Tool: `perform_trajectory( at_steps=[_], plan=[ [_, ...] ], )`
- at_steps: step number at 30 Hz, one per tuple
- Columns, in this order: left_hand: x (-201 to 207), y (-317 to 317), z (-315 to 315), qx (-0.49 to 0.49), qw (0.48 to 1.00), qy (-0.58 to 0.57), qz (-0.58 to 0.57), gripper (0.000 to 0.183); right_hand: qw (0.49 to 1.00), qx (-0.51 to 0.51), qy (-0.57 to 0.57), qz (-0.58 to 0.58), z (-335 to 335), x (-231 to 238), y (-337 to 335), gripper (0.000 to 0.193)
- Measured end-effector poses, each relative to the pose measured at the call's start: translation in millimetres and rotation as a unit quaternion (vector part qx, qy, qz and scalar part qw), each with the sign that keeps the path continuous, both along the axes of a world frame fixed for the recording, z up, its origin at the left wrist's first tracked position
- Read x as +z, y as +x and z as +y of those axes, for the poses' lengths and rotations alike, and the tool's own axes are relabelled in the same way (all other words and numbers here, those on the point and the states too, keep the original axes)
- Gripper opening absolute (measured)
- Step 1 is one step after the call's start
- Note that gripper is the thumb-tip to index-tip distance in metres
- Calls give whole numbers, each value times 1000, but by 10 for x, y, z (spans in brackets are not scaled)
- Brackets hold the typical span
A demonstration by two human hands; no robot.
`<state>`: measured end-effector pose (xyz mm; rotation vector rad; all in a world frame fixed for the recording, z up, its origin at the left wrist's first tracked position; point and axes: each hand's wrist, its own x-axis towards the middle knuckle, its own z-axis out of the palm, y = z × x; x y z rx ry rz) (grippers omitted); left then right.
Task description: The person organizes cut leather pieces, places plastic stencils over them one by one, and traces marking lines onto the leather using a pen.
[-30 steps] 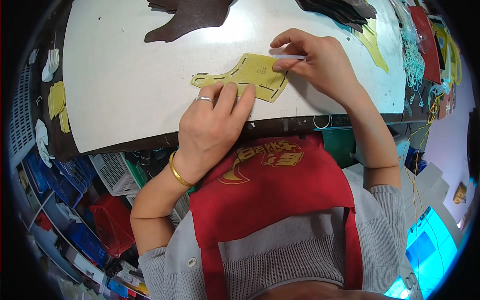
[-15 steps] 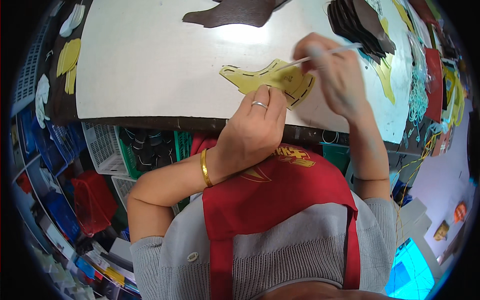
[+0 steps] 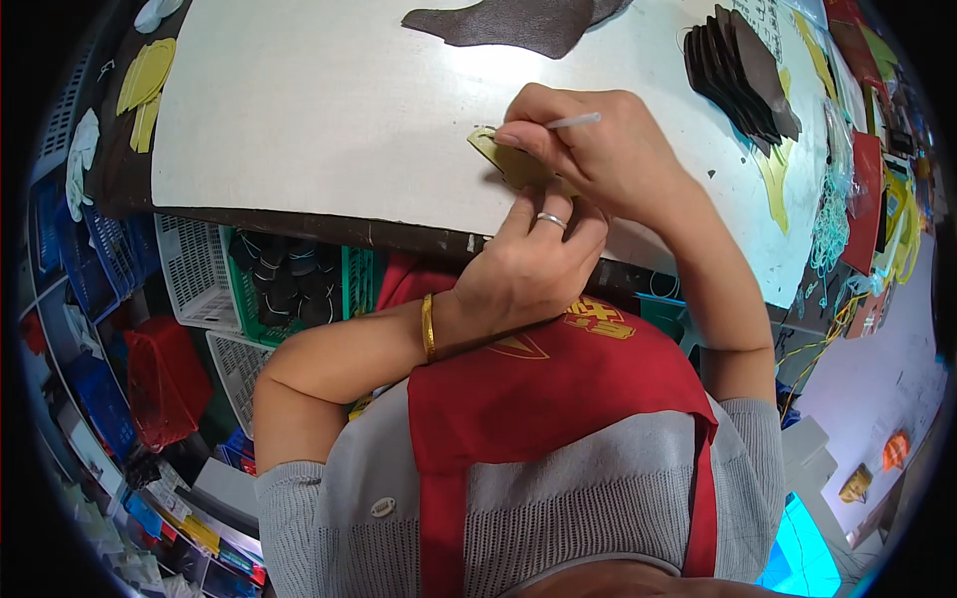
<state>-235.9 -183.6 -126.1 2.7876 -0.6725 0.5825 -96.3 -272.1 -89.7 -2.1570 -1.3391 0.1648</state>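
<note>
A yellow pattern template (image 3: 510, 167) lies on the white table top, largely covered by my hands. My left hand (image 3: 533, 261), with a ring and a gold bracelet, presses bent fingers on its near edge. Above it, my right hand (image 3: 608, 149) is closed around a thin white pen-like stick (image 3: 575, 121). The stick's tip is hidden behind my fingers, at the template's far left end. Whether anything lies beneath the template I cannot tell.
Dark brown leather pieces (image 3: 518, 28) lie at the far edge; a stack of them (image 3: 733, 75) stands at right. Yellow templates (image 3: 148, 78) lie at left. Teal cord (image 3: 829, 224) hangs at right. Below the table edge is a green crate (image 3: 356, 289) of dark bundles.
My right hand has moved left with the stick, from the template's right part to its left end. The template and my left hand have shifted slightly right and nearer.
</note>
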Motion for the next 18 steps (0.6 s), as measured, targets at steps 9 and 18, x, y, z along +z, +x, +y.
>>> perform_trajectory(
  at_steps=[9,18],
  plan=[
    [110,22,20,3,998,62,25,39,994,36,-41,-95,-443,117,269,17],
    [39,-2,22,15,999,39,8,33,994,-69,28,77,-627,136,-45,23]
  ],
)
